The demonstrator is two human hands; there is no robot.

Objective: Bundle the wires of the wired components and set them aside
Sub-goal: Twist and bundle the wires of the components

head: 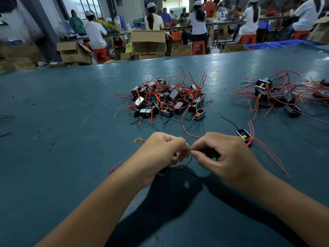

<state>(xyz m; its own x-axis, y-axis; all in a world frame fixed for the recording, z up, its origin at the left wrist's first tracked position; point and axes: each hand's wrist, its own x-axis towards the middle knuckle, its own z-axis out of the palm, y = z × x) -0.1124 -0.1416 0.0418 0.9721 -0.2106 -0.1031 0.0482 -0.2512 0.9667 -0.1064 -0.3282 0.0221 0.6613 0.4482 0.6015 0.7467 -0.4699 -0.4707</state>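
Nearest you, your left hand [161, 152] and right hand [226, 157] meet fingertip to fingertip over the teal table [71, 107], each with its fingers curled to pinch the same thin red wire [190, 160], which loops down between them. The component [162, 172] it belongs to lies partly hidden under your left hand, touching the table. A rubber band [139, 140] lies just beside your left hand (within reach, not yet on the wires). The unsorted pile [167, 100] sits beyond your hands; a single component [243, 135] rests just beside your right hand, and a second heap [274, 93] lies well apart, far right.

Risks, as judged from here: the springy loop may slip your pinch and uncoil; the black lead [192, 173] trailing beneath could be left out of the bundle; the neighbouring component's red leads [267, 154] could snag and be gathered in by mistake.
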